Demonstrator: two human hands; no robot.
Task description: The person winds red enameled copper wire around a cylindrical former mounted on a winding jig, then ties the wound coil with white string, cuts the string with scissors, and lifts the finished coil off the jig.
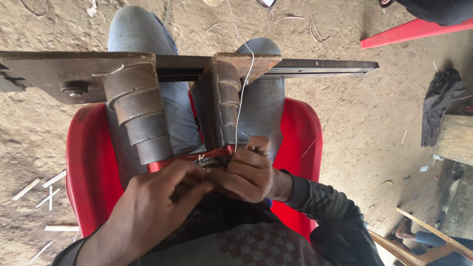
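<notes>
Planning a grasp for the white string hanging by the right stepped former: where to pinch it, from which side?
Pinch the white string with two fingers on its free span above the right hand, coming from the right. It hangs taut and thin there, beside the stepped former, while its lower end is hidden by the hand and red coil.

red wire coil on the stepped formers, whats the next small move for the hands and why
Probably draw the white string snug with the right hand. It runs slack down to that hand, whose fingers pinch it at the red wire coil, while the left hand presses the coil between the two stepped formers. Whether a knot exists is hidden.
</notes>
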